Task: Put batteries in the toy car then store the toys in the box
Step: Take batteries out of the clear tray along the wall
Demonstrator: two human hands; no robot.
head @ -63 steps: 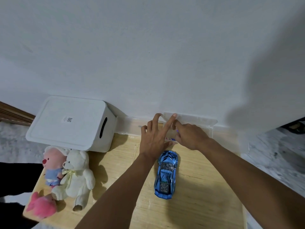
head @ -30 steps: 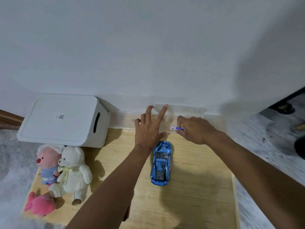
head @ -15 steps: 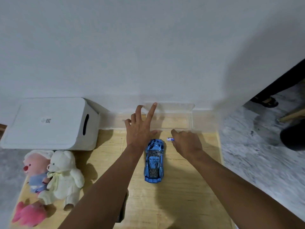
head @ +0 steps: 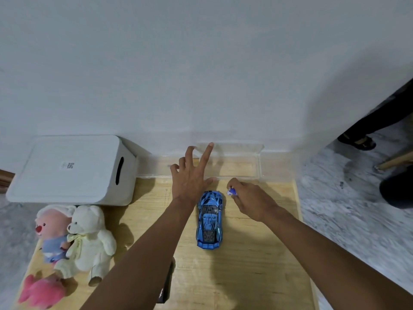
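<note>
While the right hand pinches a small blue-and-white battery in the tips of its curled fingers, the toy car stands on its wheels on the wooden counter, just beside that hand and touched by neither hand. The left hand is spread with straight fingers and holds nothing, reaching over the front rim of a clear plastic tray set against the wall.

The main risk is probably the battery itself. Held only at the tips, it could slip, roll to the counter's near right edge and drop to the floor. The car, free on its wheels, may roll off if nudged before a hand steadies it. Its battery bay cannot be seen from above, so it likely needs turning over first. The closed white box and the white teddy bear sit well to the left.
</note>
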